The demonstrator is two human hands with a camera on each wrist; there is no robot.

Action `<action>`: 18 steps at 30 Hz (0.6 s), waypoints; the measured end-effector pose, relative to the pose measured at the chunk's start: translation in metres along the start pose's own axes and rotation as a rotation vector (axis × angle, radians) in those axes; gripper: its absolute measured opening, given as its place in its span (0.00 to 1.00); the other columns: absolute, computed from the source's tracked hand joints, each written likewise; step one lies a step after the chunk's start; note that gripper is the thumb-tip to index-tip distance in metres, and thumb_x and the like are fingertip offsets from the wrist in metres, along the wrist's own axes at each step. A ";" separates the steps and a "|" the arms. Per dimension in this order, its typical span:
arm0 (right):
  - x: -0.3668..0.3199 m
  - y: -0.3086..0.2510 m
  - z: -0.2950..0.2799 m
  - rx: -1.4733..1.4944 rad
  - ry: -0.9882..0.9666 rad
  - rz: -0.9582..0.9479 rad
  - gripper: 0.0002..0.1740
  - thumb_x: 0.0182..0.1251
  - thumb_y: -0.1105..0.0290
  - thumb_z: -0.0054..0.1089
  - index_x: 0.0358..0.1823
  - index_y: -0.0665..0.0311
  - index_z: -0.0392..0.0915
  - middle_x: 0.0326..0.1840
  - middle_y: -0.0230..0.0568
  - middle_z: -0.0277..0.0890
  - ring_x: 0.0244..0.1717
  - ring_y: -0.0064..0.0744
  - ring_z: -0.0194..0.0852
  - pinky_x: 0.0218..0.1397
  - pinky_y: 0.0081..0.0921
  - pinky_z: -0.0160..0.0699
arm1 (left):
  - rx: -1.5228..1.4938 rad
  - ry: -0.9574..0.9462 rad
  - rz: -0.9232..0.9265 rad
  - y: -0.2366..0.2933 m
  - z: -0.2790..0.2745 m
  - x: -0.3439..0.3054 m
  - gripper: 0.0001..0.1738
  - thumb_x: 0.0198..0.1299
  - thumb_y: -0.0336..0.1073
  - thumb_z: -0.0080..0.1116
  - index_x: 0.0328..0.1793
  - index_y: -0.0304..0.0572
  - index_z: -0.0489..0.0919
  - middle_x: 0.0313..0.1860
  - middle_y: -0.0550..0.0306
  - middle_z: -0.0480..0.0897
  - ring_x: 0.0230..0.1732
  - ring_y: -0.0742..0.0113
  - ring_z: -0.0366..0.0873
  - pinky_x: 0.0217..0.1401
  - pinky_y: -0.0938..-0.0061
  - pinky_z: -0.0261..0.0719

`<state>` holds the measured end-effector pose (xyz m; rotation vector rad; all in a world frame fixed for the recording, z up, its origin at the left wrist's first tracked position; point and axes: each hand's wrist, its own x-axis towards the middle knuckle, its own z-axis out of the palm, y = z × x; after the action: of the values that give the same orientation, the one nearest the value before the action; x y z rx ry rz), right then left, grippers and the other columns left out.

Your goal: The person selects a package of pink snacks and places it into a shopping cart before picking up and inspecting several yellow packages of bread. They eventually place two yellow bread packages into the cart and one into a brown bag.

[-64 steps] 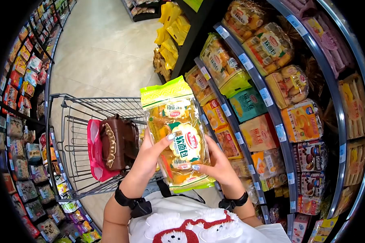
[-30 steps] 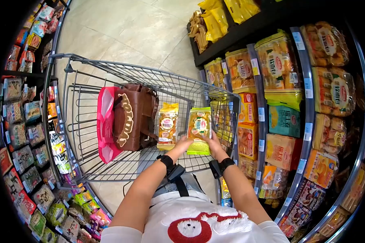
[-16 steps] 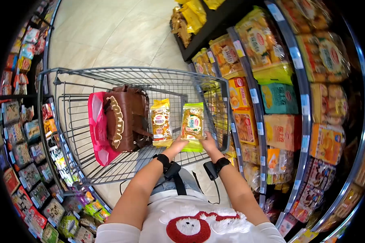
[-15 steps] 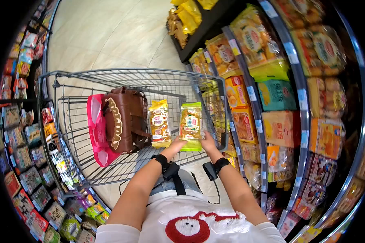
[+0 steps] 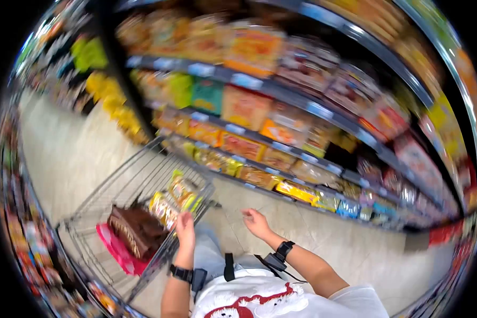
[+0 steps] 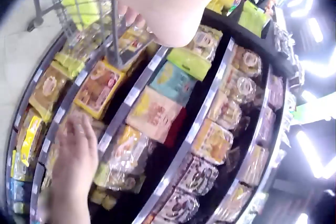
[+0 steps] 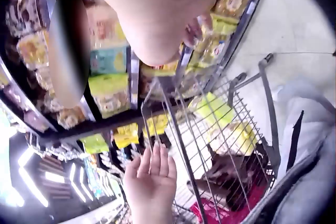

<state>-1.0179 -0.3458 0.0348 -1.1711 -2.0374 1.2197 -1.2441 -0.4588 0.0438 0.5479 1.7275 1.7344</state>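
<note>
My left hand (image 5: 185, 229) is raised beside the near side of the shopping cart (image 5: 135, 177), holding nothing; its fingers look extended in the right wrist view. Apart from it, over the floor to the right of the cart, my right hand (image 5: 257, 222) hangs loosely curled and holds nothing. Inside the cart lie two clear packs of bread, one with a green top (image 5: 184, 192) and one with yellow ends (image 5: 164, 210). Next to them sits a brown bag (image 5: 138, 230) with a cream trim, and a pink bag (image 5: 119, 254) is against it.
Shelves of packaged bread and cakes (image 5: 244, 106) run along the front and right. Yellow packages (image 5: 111, 106) hang at the shelf end on the left. Pale tiled floor (image 5: 323, 222) stretches between cart and shelves. Another goods shelf curves along the far left.
Both hands have let go of the green-topped bread pack, which lies in the cart, and have drawn back and apart. The view has swung right towards the shelves, blurring them.
</note>
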 end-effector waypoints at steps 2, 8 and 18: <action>-0.046 0.050 -0.022 0.125 0.073 0.177 0.17 0.51 0.71 0.52 0.45 0.62 0.72 0.36 0.44 0.75 0.38 0.36 0.74 0.43 0.28 0.72 | -0.049 -0.176 -0.261 -0.015 0.026 -0.026 0.14 0.54 0.28 0.49 0.48 0.38 0.71 0.40 0.57 0.75 0.42 0.71 0.72 0.47 0.79 0.69; -0.153 0.100 -0.133 0.132 0.324 0.536 0.16 0.51 0.69 0.54 0.44 0.63 0.74 0.34 0.41 0.76 0.32 0.28 0.75 0.36 0.23 0.72 | 0.379 -0.994 -0.110 -0.029 0.155 -0.098 0.16 0.54 0.33 0.51 0.50 0.37 0.71 0.39 0.56 0.76 0.42 0.70 0.73 0.47 0.78 0.71; -0.170 0.144 -0.216 0.551 0.563 0.586 0.16 0.53 0.69 0.53 0.45 0.63 0.72 0.33 0.37 0.75 0.33 0.25 0.74 0.35 0.21 0.72 | 0.596 -1.361 -0.186 -0.029 0.296 -0.117 0.19 0.53 0.39 0.54 0.50 0.38 0.72 0.42 0.54 0.77 0.44 0.68 0.73 0.48 0.76 0.70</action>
<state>-0.7085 -0.3593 0.0158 -1.6261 -0.8916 1.3730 -0.9549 -0.3232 0.0482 1.3448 1.1036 0.3417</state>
